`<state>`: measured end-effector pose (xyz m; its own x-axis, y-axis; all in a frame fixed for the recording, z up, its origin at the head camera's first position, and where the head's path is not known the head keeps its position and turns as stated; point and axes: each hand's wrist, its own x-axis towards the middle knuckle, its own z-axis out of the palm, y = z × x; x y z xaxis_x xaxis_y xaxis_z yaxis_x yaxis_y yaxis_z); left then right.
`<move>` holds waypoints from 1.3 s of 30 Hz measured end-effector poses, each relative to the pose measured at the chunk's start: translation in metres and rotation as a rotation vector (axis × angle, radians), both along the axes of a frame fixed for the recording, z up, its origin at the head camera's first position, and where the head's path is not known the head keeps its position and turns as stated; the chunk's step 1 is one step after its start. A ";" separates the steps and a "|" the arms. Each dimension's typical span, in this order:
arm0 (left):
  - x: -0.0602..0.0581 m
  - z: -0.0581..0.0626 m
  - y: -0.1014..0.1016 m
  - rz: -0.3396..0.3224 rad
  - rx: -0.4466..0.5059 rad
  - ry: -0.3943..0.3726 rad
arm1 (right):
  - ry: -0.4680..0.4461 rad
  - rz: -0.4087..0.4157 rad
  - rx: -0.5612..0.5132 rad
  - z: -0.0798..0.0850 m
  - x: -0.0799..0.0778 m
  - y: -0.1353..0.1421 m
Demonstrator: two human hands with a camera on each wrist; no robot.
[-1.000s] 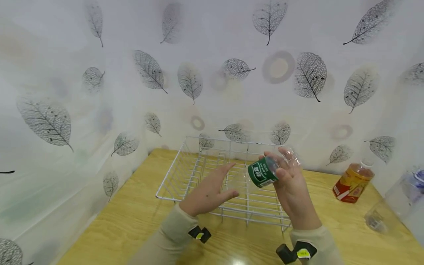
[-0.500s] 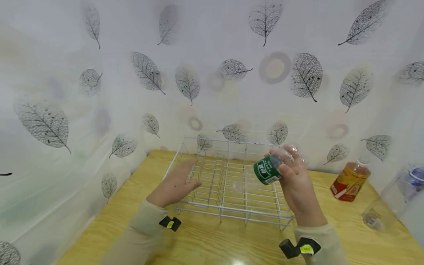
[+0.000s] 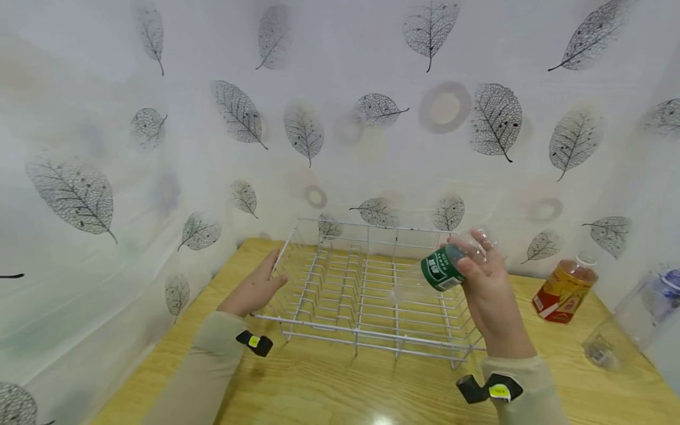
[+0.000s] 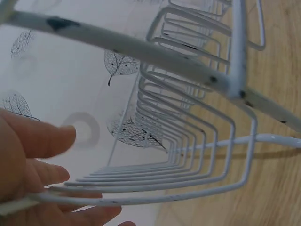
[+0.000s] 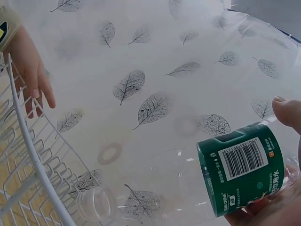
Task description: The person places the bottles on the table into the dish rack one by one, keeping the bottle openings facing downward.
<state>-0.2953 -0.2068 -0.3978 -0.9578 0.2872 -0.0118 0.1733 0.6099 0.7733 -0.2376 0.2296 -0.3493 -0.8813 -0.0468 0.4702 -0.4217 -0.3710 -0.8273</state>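
Observation:
My right hand [image 3: 491,301] grips a clear plastic bottle [image 5: 242,162] with a green label, around its base end. The bottle is tilted, its neck [image 5: 96,205] pointing left and down over the right half of a white wire dish rack [image 3: 382,336]. In the right wrist view, the thumb and fingers lie on either side of the bottle, and it looks see-through with no liquid. My left hand [image 3: 252,292] is at the rack's left end. Its thumb [image 4: 49,139] and fingers are spread apart, with the end's rim wire passing by them in the left wrist view.
The rack stands on a light wooden table [image 3: 340,389]. To its right stands a bottle of reddish-orange drink [image 3: 565,292] with a white cap. Farther right, a large clear container [image 3: 627,324] leans near the edge. Leaf-printed sheeting [image 3: 340,136] hangs behind and to the left.
My left hand has moved left, from beside the bottle across the rack to its left end. My right hand has shifted slightly right with the bottle still in its grip.

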 end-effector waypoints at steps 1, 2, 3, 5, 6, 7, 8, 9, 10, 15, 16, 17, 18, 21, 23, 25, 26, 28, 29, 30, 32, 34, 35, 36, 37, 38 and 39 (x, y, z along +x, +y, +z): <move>-0.001 -0.002 -0.001 0.001 0.015 -0.017 | 0.000 -0.011 0.008 0.001 0.000 0.002; -0.001 -0.004 -0.001 0.002 0.029 -0.031 | 0.000 -0.025 0.022 0.002 -0.001 0.003; -0.001 -0.005 -0.001 0.000 0.043 -0.041 | 0.001 -0.040 0.036 0.003 -0.001 0.005; -0.002 -0.008 -0.001 0.004 0.075 -0.059 | 0.004 -0.065 0.069 0.005 -0.002 0.007; -0.002 -0.009 -0.001 0.002 0.093 -0.058 | 0.007 -0.076 0.088 0.007 -0.004 0.007; -0.002 -0.010 -0.001 0.004 0.107 -0.060 | 0.009 -0.084 0.107 0.009 -0.005 0.008; -0.002 -0.010 -0.001 0.005 0.129 -0.064 | 0.010 -0.089 0.127 0.011 -0.007 0.008; -0.002 -0.011 -0.002 0.006 0.148 -0.066 | 0.008 -0.090 0.139 0.013 -0.008 0.008; -0.003 -0.012 -0.002 0.007 0.166 -0.069 | 0.005 -0.093 0.154 0.014 -0.010 0.008; -0.004 -0.015 -0.002 0.004 0.259 -0.081 | -0.036 -0.116 0.247 0.023 -0.017 0.008; -0.004 -0.016 -0.002 0.007 0.269 -0.085 | -0.044 -0.124 0.274 0.024 -0.019 0.007; -0.005 -0.017 -0.002 0.012 0.281 -0.091 | -0.049 -0.132 0.300 0.025 -0.021 0.006; -0.005 -0.017 -0.003 0.019 0.295 -0.101 | -0.053 -0.142 0.329 0.027 -0.023 0.006; -0.006 -0.019 -0.002 0.026 0.340 -0.117 | -0.061 -0.161 0.388 0.031 -0.029 0.002; -0.006 -0.020 -0.002 0.020 0.378 -0.127 | -0.068 -0.168 0.408 0.034 -0.033 0.000; -0.006 -0.020 -0.001 0.015 0.403 -0.131 | -0.073 -0.166 0.414 0.037 -0.037 -0.003; -0.006 -0.020 0.000 0.007 0.412 -0.129 | -0.077 -0.163 0.413 0.039 -0.039 -0.004; -0.006 -0.019 0.000 0.005 0.431 -0.129 | -0.087 -0.155 0.409 0.042 -0.044 -0.007; -0.006 -0.019 0.001 0.004 0.434 -0.127 | -0.093 -0.150 0.406 0.043 -0.047 -0.009; -0.006 -0.019 0.001 0.003 0.438 -0.124 | -0.098 -0.147 0.405 0.045 -0.049 -0.011; -0.006 -0.019 0.001 -0.001 0.456 -0.122 | -0.113 -0.149 0.425 0.047 -0.055 -0.016; -0.006 -0.020 0.001 -0.001 0.465 -0.122 | -0.118 -0.160 0.454 0.049 -0.061 -0.021; -0.006 -0.020 0.001 0.001 0.473 -0.125 | -0.121 -0.169 0.471 0.049 -0.064 -0.024; -0.006 -0.020 0.001 0.002 0.476 -0.125 | -0.124 -0.176 0.484 0.050 -0.067 -0.026; -0.005 -0.020 0.000 0.000 0.476 -0.125 | -0.125 -0.184 0.496 0.050 -0.071 -0.029; -0.005 -0.020 0.000 -0.001 0.474 -0.124 | -0.128 -0.190 0.497 0.050 -0.075 -0.031; -0.005 -0.020 0.000 -0.001 0.474 -0.125 | -0.134 -0.194 0.499 0.050 -0.078 -0.033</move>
<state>-0.3001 -0.2063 -0.4180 -0.9571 0.2898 0.0060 0.0624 0.1858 0.9806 -0.3159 0.1969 -0.2993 -0.9465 -0.0658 0.3159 -0.3224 0.1543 -0.9339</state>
